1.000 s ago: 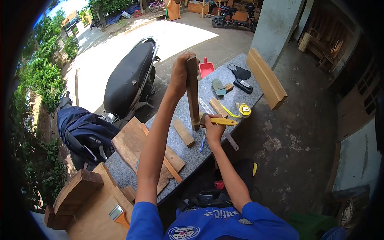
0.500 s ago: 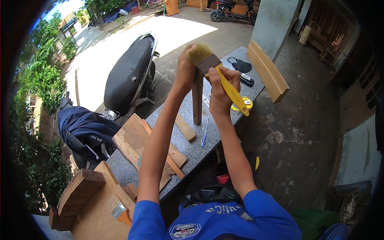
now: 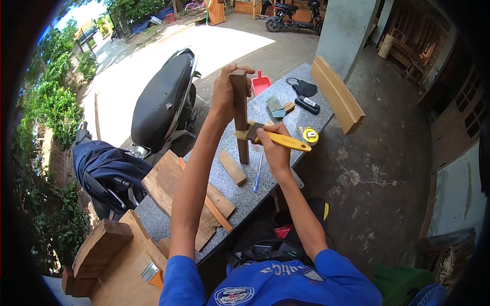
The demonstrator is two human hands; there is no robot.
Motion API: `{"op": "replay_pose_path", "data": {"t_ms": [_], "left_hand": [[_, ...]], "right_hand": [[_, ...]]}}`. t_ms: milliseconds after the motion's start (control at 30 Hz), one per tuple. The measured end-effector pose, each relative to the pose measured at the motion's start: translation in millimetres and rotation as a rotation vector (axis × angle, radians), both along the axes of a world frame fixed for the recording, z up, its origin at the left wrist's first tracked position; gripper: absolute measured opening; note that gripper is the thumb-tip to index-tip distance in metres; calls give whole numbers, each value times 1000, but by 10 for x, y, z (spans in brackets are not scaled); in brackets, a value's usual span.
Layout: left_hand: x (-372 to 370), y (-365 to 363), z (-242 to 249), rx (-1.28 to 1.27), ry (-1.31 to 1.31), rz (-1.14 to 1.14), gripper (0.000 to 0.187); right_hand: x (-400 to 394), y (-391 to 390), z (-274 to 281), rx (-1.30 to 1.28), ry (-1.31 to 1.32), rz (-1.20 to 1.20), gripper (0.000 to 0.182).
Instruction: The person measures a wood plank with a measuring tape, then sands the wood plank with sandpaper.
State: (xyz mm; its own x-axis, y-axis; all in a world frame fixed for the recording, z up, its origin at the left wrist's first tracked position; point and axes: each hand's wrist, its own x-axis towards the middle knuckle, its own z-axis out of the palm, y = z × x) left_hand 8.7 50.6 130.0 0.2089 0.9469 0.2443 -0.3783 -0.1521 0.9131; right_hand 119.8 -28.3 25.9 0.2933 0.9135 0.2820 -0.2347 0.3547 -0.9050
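Observation:
My left hand (image 3: 224, 94) grips the upper end of a dark wooden bar (image 3: 240, 109), which stands upright over the granite tabletop (image 3: 204, 239). In my right hand (image 3: 274, 153) is a paintbrush (image 3: 286, 141) with a yellow handle, held almost level. Its pale bristles press against the lower half of the bar. A short light wood block (image 3: 232, 167) and a blue pen (image 3: 258, 173) lie close to the foot of the bar. Beyond the brush are a sheet of sandpaper (image 3: 276, 108) and a yellow tape measure (image 3: 310, 135).
A wide plank (image 3: 163, 178) with a thin strip (image 3: 219, 211) on it lies at the left. A second brush (image 3: 152, 274) rests on a board nearby. A black mask (image 3: 303, 87) and a long timber (image 3: 337, 94) are at the far right. A motorbike (image 3: 163, 99) stands beside the table.
The brush has moved down from the top of the bar to its lower half, its handle now nearly level. My left hand has shifted slightly left, uncovering the bar's upper end.

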Motion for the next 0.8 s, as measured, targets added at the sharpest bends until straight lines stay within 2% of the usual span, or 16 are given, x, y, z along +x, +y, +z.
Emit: {"op": "replay_pose_path", "data": {"t_ms": [33, 133, 233, 267, 300, 400, 433, 467, 600, 667, 800], "left_hand": [[6, 12, -26, -3, -26, 11, 35], [134, -37, 31, -122, -186, 249, 36], [35, 30, -31, -79, -141, 303, 34], [-2, 65, -49, -65, -109, 328, 34], [-15, 82, -53, -74, -129, 347, 42], [-201, 174, -155, -23, -52, 305, 56], [-212, 146, -157, 30, 11, 317, 67], [-214, 117, -190, 62, 2, 307, 69], [-152, 20, -288, 218, 15, 333, 71], [-97, -1, -373, 310, 67, 359, 70], [-19, -22, -611, 270, 69, 434, 67]], "right_hand": [[4, 29, 266, 138, -60, -82, 14], [26, -23, 844, 320, 15, -73, 13], [9, 122, 504, 405, -86, -117, 13], [-30, 80, 339, 341, -71, -73, 12], [-53, 61, 66, 248, -152, -65, 12], [-53, 6, -767, -192, -182, 74, 11], [-49, -20, -917, -228, -296, 46, 11], [-53, -57, -991, -266, -409, 19, 11], [-61, -55, -525, -312, -213, 84, 13], [-9, 5, -299, -159, -44, 128, 15], [315, -61, 375, 113, 334, 90, 21]]}}
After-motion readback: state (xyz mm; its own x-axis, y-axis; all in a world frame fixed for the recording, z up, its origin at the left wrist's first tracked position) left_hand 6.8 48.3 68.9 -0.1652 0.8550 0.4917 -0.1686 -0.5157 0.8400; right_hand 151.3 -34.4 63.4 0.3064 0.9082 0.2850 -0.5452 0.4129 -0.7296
